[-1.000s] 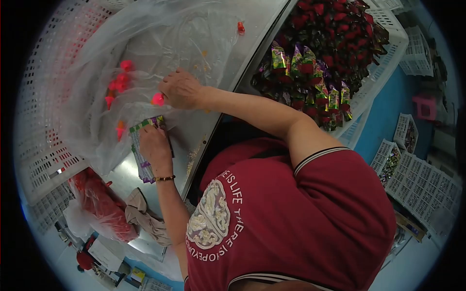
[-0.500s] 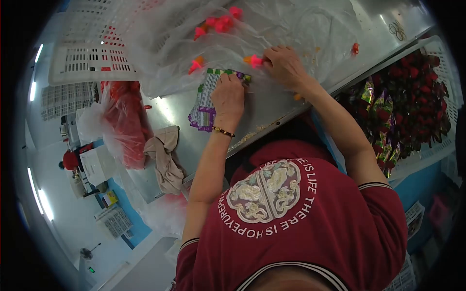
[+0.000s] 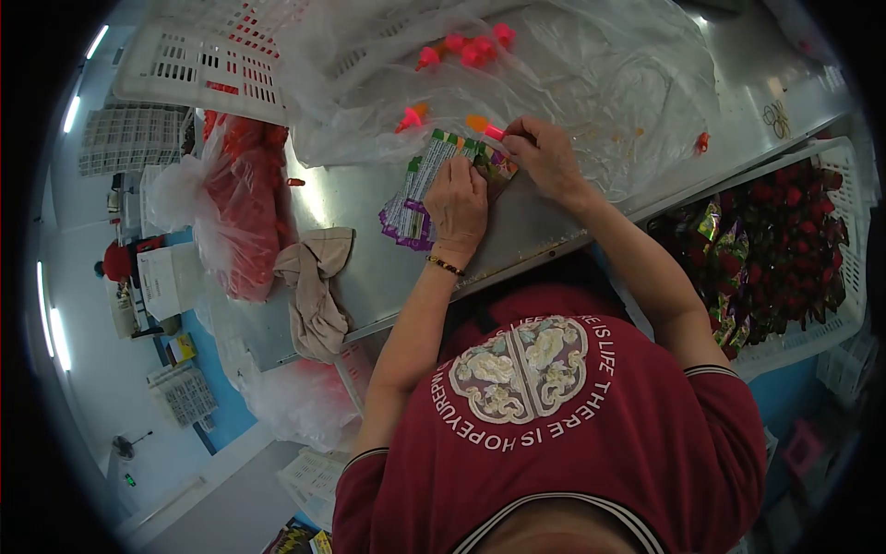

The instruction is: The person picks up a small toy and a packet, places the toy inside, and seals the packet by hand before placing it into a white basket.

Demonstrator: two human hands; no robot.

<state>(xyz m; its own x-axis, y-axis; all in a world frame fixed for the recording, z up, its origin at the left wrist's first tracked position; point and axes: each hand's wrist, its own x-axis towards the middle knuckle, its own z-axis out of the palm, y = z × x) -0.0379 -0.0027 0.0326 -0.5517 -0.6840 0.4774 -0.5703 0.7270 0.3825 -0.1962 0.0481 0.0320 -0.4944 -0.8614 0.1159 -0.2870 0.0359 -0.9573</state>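
My left hand rests on a fanned stack of purple and green printed packets. Its fingers are closed on the upper packet, whose top end sticks out beyond them. Just to the right, my right hand pinches the pink end of a small pink-and-orange plastic piece; its orange end points left, close above the packet's top edge. Similar pieces lie on the clear plastic sheeting, one to the left and a cluster farther back.
A metal table carries the clear plastic sheeting, a beige cloth and a bag of red items. A white crate stands back left. On the right, another crate holds dark red items and shiny packets.
My right hand has brought the pink-and-orange piece closer to the packets and turned it. The upper packet's top end now shows more beside my left fingers. The camera view has shifted slightly.
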